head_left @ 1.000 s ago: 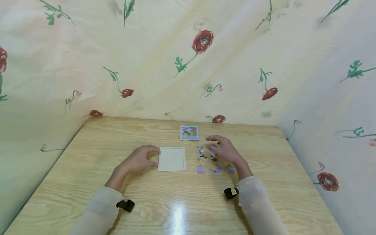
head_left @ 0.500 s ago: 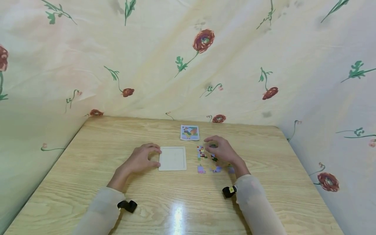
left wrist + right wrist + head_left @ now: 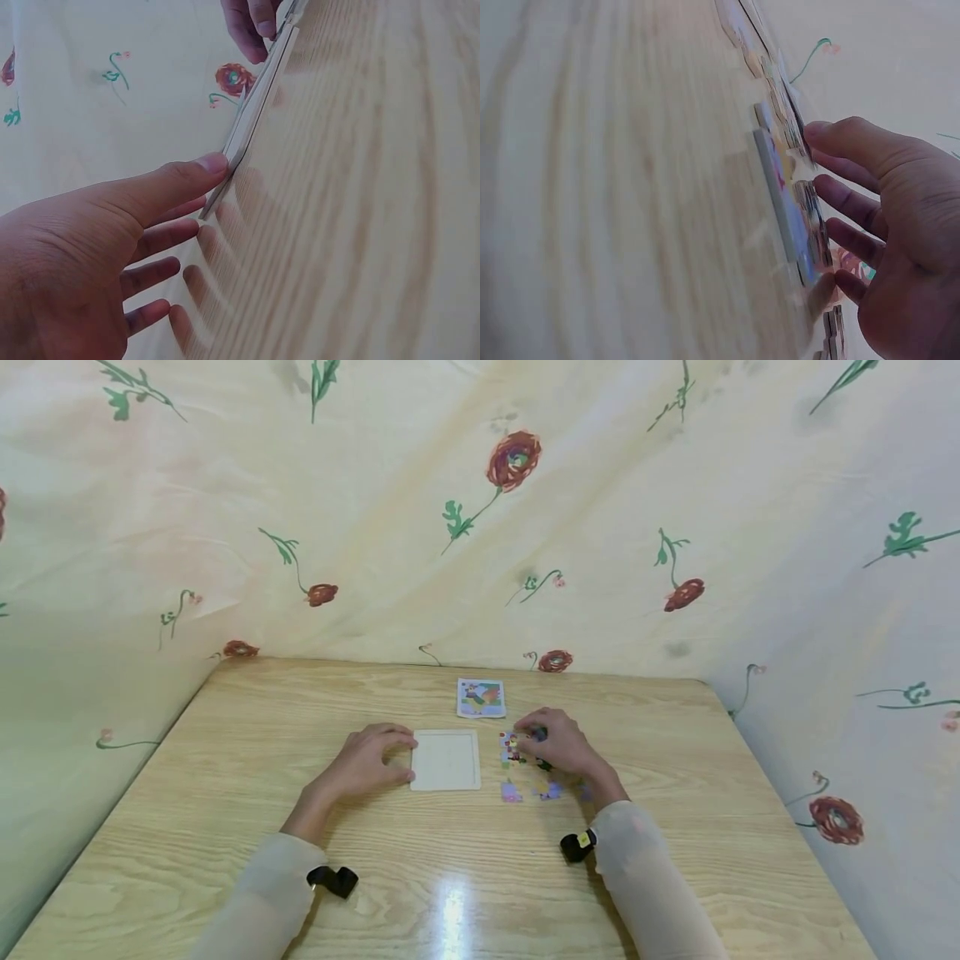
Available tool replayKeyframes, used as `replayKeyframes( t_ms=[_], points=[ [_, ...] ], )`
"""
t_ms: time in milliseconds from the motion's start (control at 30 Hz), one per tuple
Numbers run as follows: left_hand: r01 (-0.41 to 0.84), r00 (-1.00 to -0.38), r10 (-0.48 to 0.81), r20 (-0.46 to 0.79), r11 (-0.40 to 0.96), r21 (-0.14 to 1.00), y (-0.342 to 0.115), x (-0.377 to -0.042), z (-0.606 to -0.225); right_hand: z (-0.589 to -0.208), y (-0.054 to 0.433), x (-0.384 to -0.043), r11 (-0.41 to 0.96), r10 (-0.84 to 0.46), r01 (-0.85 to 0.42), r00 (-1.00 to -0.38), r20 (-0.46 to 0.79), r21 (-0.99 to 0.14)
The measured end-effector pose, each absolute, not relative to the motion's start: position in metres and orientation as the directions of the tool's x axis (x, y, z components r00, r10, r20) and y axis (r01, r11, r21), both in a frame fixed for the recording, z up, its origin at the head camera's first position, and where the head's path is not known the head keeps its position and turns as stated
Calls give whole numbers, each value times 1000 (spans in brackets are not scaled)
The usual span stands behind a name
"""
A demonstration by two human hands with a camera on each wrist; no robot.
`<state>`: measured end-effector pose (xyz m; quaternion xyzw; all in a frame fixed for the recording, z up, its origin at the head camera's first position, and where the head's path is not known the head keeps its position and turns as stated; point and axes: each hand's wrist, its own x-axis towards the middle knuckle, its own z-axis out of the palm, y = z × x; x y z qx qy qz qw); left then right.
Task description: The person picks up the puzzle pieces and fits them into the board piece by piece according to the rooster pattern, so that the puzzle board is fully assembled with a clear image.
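Observation:
A square, pale puzzle tray (image 3: 446, 760) with a raised rim lies flat near the middle of the table. My left hand (image 3: 371, 764) touches its left edge, the thumb at the near corner and the forefinger at the far corner. To the tray's right lie several colourful jigsaw pieces (image 3: 512, 791), some joined or close together. Over the upper pieces is my right hand (image 3: 558, 743), thumb and fingers spread around them, partly hiding them. In the right wrist view the thumb tip (image 3: 817, 133) is beside the pieces' edges; no piece is plainly pinched.
A picture card (image 3: 482, 698) showing a rooster lies behind the tray. Flowered cloth (image 3: 420, 510) hangs along the back and sides of the wooden table (image 3: 420, 877).
My left hand has shifted the tray slightly to the right. My right hand has moved a little left over the pieces.

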<state>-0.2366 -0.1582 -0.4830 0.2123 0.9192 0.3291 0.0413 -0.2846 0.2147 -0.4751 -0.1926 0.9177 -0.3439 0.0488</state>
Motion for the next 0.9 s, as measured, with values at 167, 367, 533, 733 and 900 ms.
replayKeyframes(
  t_ms=[167, 367, 533, 733, 900],
  points=[
    [361, -907, 417, 64, 690, 627, -157, -238, -483, -475, 211, -284, 721, -371, -306, -928, 27, -622],
    [349, -910, 411, 48, 698, 625, -156, -239, -482, -482, 211, -289, 737, -379, -335, -924, 51, -587],
    [342, -914, 404, 49, 698, 629, -155, -241, -481, -484, 212, -292, 734, -369, -333, -927, 64, -592],
    [341, -916, 397, 56, 697, 630, -155, -241, -481, -485, 212, -293, 731, -366, -338, -928, 78, -592],
    [340, -916, 397, 54, 700, 628, -155, -241, -484, -483, 212, -293, 708, -359, -329, -930, 82, -625]
  ],
)
